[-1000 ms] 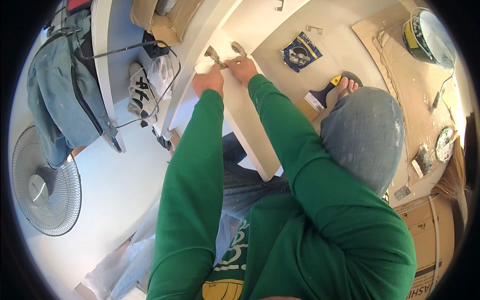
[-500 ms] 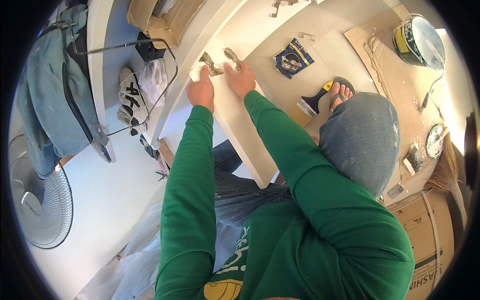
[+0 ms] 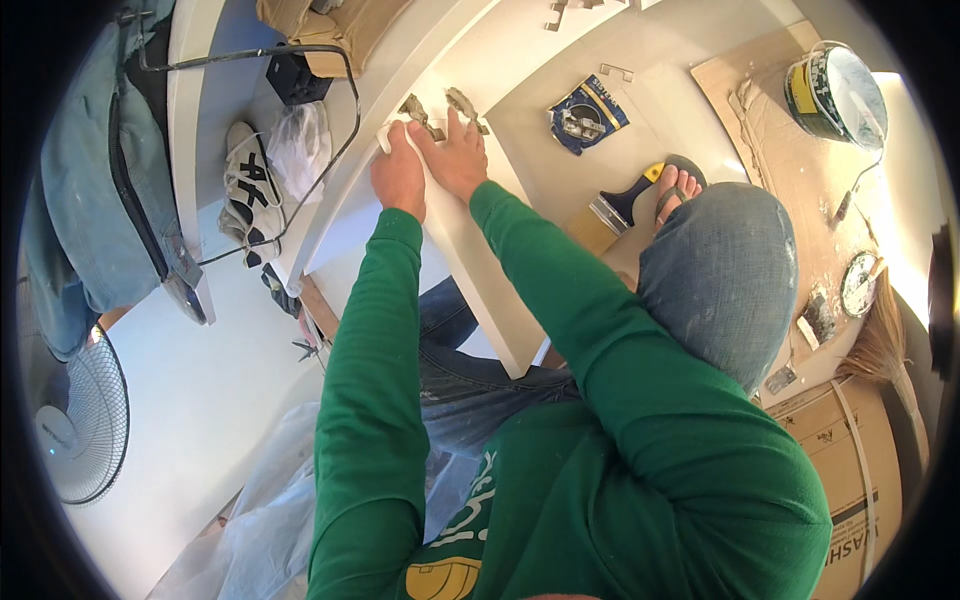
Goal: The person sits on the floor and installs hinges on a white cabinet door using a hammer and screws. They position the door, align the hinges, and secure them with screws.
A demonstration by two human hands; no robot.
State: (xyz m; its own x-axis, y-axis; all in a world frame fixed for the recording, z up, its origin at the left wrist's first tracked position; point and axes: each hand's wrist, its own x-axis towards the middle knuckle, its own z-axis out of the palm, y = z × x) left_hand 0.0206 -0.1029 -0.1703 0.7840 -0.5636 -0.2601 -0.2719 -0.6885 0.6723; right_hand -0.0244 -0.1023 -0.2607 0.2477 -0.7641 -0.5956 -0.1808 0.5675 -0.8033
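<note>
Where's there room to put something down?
The floor between the blue packet, cardboard sheet and sandaled foot looks bare. It's crowded around the fingers and metal hinges, and on the left, where the shoe and plastic bag sit together.

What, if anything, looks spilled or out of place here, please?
The brown sheet on the right is speckled with white, near the bucket; the uneven scatter looks like drips or a small spill.

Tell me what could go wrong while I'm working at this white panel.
Your left hand and right hand are close to the metal fittings, so either might get pinched if the white panel shifts. The brush lies beside your sandalled foot, so a sideways step could knock it or trip you.
</note>
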